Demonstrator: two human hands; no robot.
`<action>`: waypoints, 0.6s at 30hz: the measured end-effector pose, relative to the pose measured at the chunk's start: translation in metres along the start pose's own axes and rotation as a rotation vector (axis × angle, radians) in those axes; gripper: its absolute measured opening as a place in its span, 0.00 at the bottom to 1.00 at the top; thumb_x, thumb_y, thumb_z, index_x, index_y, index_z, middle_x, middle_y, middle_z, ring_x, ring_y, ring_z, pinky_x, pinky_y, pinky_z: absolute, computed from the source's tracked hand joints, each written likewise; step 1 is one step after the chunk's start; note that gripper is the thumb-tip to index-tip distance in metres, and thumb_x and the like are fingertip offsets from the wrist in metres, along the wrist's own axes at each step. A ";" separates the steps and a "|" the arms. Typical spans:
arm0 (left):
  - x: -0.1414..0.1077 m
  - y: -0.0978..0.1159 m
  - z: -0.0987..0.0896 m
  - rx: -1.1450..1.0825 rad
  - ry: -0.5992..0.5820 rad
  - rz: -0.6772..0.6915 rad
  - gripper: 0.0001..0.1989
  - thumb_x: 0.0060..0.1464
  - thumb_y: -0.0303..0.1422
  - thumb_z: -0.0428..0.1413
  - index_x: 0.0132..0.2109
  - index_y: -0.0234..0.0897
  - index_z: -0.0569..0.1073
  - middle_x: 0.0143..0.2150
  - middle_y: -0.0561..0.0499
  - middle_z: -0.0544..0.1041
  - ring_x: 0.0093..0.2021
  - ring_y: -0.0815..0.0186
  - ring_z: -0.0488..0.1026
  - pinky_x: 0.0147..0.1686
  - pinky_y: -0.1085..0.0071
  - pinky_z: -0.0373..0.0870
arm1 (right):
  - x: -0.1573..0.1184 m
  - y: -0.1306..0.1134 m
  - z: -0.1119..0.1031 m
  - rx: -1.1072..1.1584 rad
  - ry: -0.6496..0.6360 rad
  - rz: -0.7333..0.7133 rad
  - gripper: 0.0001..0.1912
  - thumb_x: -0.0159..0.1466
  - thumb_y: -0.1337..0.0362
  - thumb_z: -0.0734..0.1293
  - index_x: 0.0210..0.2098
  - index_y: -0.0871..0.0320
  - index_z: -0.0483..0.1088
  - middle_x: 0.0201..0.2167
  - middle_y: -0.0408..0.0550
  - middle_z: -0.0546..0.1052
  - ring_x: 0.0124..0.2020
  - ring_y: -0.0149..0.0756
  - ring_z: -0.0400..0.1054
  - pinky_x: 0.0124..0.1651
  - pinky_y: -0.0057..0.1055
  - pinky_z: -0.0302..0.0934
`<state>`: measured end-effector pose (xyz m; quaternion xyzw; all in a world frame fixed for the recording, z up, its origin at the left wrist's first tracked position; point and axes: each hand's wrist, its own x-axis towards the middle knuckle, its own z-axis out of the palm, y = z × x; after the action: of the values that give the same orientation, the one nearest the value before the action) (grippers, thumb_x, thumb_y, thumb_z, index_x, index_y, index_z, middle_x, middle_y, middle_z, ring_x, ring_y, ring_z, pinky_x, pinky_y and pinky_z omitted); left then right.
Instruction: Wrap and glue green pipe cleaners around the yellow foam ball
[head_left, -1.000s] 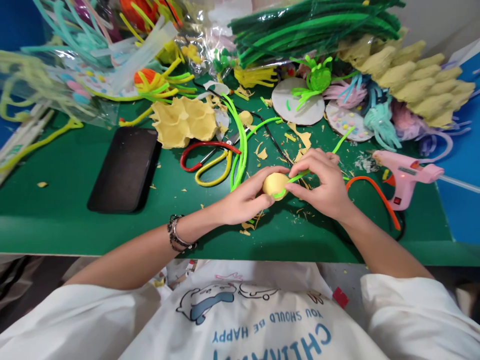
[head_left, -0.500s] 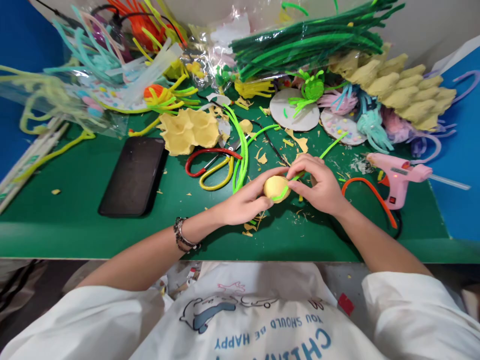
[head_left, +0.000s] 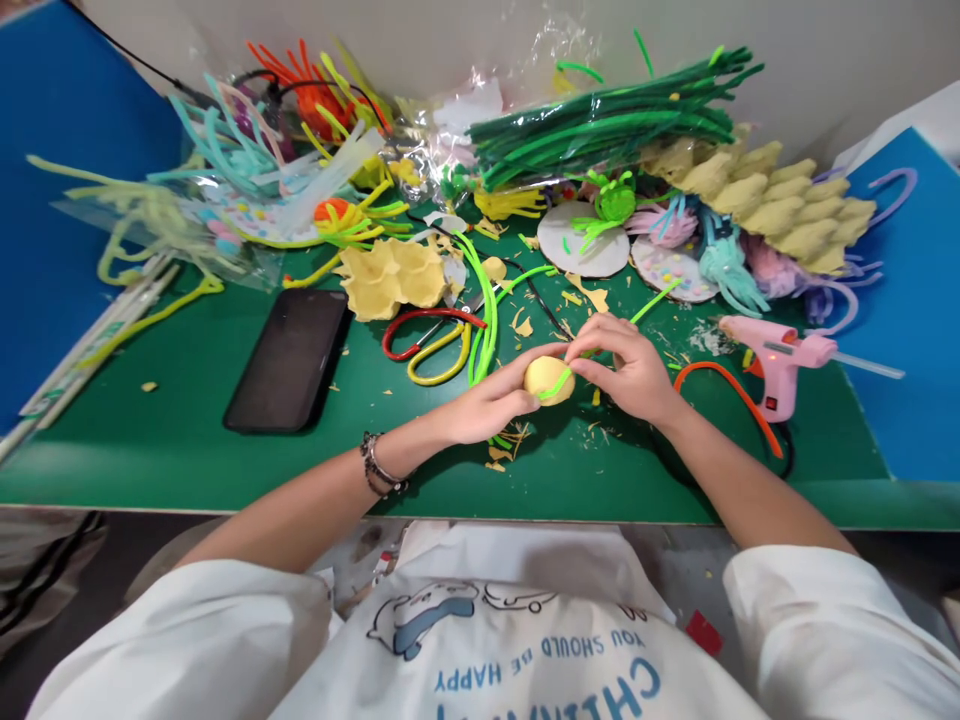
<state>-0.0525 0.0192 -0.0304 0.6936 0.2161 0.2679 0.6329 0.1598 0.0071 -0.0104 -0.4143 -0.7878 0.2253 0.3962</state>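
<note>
While the yellow foam ball (head_left: 547,378) sits just above the green table (head_left: 187,460), I see left hand (head_left: 487,400) clamped on it to steady it. Right hand (head_left: 634,368) pinches the lime pipe cleaner (head_left: 559,383) against it; scissors (head_left: 424,340) and glue gun (head_left: 776,355) lie near.

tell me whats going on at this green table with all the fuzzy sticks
A person seated at the green table is working a bright green pipe cleaner around a small yellow foam ball. The left hand cradles the ball while the right hand pinches the pipe cleaner against it. Nearby lie red and yellow scissors, a black phone face down or dark, and a pink glue gun. Bundles of pipe cleaners and finished pieces crowd the back of the table.
</note>
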 end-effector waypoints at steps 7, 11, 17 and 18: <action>-0.001 0.000 -0.002 -0.034 0.021 -0.060 0.34 0.49 0.36 0.53 0.65 0.41 0.62 0.67 0.46 0.65 0.68 0.51 0.57 0.67 0.54 0.54 | 0.000 -0.006 0.003 -0.098 0.065 -0.042 0.11 0.67 0.57 0.65 0.31 0.54 0.73 0.30 0.40 0.73 0.35 0.33 0.65 0.43 0.35 0.51; 0.000 0.001 -0.003 -0.001 0.035 -0.107 0.34 0.49 0.35 0.52 0.65 0.42 0.62 0.66 0.47 0.65 0.66 0.52 0.60 0.65 0.55 0.56 | -0.001 -0.006 0.004 -0.104 0.050 0.004 0.12 0.67 0.56 0.64 0.30 0.54 0.73 0.30 0.41 0.73 0.35 0.34 0.65 0.44 0.36 0.50; 0.000 0.004 -0.004 -0.003 0.014 -0.098 0.33 0.49 0.36 0.53 0.64 0.38 0.63 0.66 0.45 0.65 0.66 0.52 0.60 0.65 0.56 0.57 | -0.001 -0.005 0.004 -0.067 0.029 0.014 0.12 0.67 0.56 0.64 0.31 0.54 0.73 0.30 0.40 0.73 0.36 0.33 0.65 0.44 0.35 0.49; 0.000 0.004 -0.005 0.000 0.015 -0.100 0.33 0.49 0.37 0.52 0.63 0.38 0.63 0.66 0.45 0.65 0.66 0.52 0.60 0.65 0.56 0.57 | -0.001 -0.006 0.004 -0.068 0.028 0.013 0.12 0.67 0.56 0.64 0.31 0.54 0.73 0.30 0.40 0.73 0.36 0.33 0.65 0.44 0.36 0.49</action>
<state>-0.0557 0.0222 -0.0259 0.6797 0.2554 0.2411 0.6439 0.1542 0.0032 -0.0090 -0.4359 -0.7866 0.1950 0.3914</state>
